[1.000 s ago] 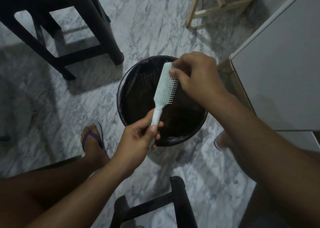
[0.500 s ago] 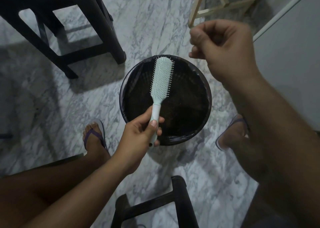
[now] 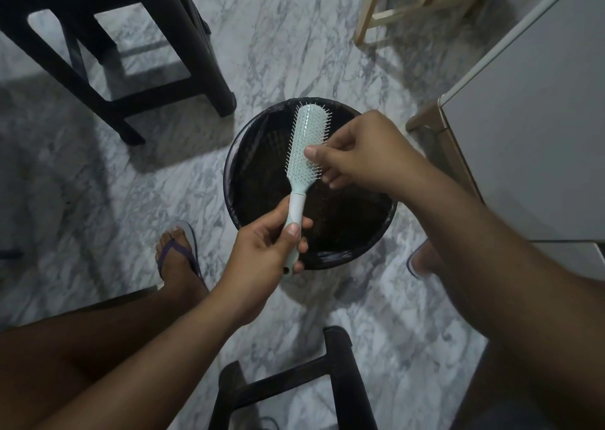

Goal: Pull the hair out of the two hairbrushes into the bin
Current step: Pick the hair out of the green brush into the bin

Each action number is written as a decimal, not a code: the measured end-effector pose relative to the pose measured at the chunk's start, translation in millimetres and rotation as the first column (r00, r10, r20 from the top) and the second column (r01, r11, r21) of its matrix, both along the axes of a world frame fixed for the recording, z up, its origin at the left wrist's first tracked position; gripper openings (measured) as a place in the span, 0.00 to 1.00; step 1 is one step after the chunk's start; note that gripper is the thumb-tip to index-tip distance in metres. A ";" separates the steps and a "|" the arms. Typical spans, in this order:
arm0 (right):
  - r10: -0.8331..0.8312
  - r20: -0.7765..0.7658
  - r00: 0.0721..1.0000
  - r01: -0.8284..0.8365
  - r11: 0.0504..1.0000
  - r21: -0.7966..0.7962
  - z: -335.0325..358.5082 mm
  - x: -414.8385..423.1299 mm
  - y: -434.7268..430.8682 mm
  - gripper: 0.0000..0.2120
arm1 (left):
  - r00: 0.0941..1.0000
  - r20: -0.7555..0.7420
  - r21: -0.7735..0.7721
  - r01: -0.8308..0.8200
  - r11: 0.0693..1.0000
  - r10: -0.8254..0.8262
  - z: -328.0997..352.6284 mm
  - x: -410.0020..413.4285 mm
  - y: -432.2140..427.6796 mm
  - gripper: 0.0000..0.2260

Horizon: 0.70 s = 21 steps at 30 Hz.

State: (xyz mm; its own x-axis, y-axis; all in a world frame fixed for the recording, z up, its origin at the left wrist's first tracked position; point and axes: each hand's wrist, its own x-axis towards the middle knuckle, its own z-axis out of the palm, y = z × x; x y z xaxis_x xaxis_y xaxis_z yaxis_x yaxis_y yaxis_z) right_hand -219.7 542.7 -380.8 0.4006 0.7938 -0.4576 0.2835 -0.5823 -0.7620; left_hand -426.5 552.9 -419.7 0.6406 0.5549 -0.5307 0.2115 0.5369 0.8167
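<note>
A pale mint hairbrush [image 3: 304, 148] is held over the round black bin [image 3: 242, 154] on the marble floor, bristles facing up at me. My left hand [image 3: 268, 249] grips its white handle from below. My right hand [image 3: 363, 154] rests at the brush head's right edge, thumb and fingertips pinched together on the bristles. Any hair between those fingers is too fine to see. Only this one brush is in view. The bin has a black liner and dark contents.
A black stool [image 3: 124, 66] stands at the upper left and another black frame [image 3: 294, 384] sits near my knees. A white cabinet [image 3: 530, 128] fills the right side. A light wooden stand [image 3: 402, 7] is behind the bin. My feet in sandals [image 3: 178, 256] flank the bin.
My right hand rose away to the upper right half a second ago and has come back down onto the bristles. The brush head turned so its bristles face me.
</note>
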 end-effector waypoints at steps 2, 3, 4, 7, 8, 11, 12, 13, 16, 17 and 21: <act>-0.020 -0.006 1.000 0.020 1.000 0.013 1.1 1.0 0.9 0.14 | 1.000 0.002 -0.013 -0.006 1.000 0.006 -0.1 0.3 0.4 0.20; -0.026 0.003 1.000 0.026 0.999 0.022 1.8 1.1 0.6 0.13 | 1.000 0.005 -0.019 -0.011 1.000 0.011 0.4 0.9 1.0 0.20; -0.022 0.026 0.999 0.021 0.999 0.034 4.6 0.8 0.0 0.12 | 1.000 0.010 -0.024 -0.018 1.000 0.018 1.1 1.4 1.6 0.20; -0.033 0.053 0.998 0.027 0.993 0.116 13.9 3.6 0.7 0.13 | 0.998 0.015 -0.060 -0.055 0.997 0.056 2.5 2.7 3.9 0.20; -0.056 0.041 0.998 0.050 0.987 0.150 17.5 7.1 1.5 0.13 | 0.997 0.012 -0.083 -0.073 0.994 0.075 2.4 3.1 4.8 0.19; -0.139 -0.035 0.990 0.144 0.943 0.299 32.6 20.4 3.5 0.12 | 0.994 -0.008 -0.112 -0.110 0.988 0.110 1.3 2.3 8.0 0.19; -0.156 -0.066 0.986 0.169 0.924 0.342 36.0 25.5 2.5 0.11 | 0.993 -0.011 -0.111 -0.114 0.987 0.114 1.4 2.0 9.1 0.19; -0.168 -0.084 0.982 0.187 0.913 0.362 36.8 30.0 0.9 0.11 | 0.993 -0.013 -0.108 -0.116 0.987 0.116 1.4 2.0 10.0 0.19; -0.123 -0.037 0.992 0.128 0.967 0.221 27.9 33.0 -3.5 0.09 | 0.993 -0.007 -0.098 -0.115 0.989 0.115 1.9 2.1 10.9 0.19; -0.087 -0.030 0.996 0.090 0.986 0.137 21.7 29.4 -5.1 0.08 | 0.994 -0.005 -0.095 -0.113 0.989 0.113 1.9 2.2 10.9 0.19; 0.103 -0.062 0.993 -0.107 0.992 -0.066 -0.8 4.2 -9.7 0.25 | 0.997 0.019 -0.078 -0.069 0.995 0.071 1.9 4.0 9.6 0.19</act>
